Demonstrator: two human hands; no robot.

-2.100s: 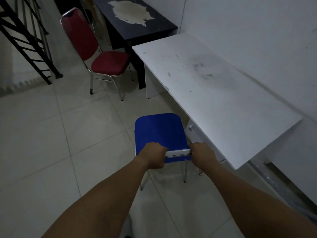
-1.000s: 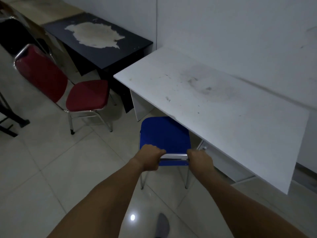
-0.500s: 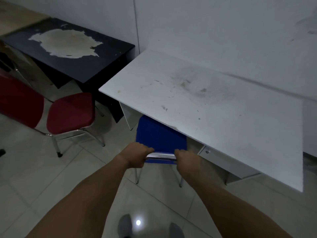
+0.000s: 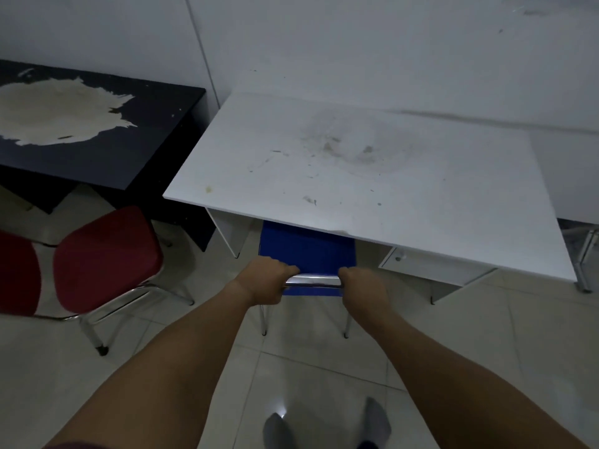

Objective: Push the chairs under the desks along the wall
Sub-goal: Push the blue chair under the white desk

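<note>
A blue chair [image 4: 308, 252] with a chrome frame stands at the white desk [image 4: 372, 176], its seat partly hidden beneath the desk's front edge. My left hand [image 4: 267, 280] and my right hand [image 4: 363, 283] both grip the chrome top bar of its backrest, a hand's width apart. A red chair [image 4: 103, 257] stands to the left, out on the floor in front of the black desk [image 4: 90, 140], whose top has a large worn pale patch. Both desks sit against the white wall.
A drawer unit [image 4: 431, 267] hangs under the white desk's right side, close to the blue chair. Chrome legs of another piece of furniture [image 4: 586, 254] show at the right edge. My socked feet [image 4: 327, 426] stand on pale floor tiles.
The blue chair has slid forward, from beside the white desk's front edge to partly beneath it, with both hands staying on its backrest. I have turned to face the desk squarely.
</note>
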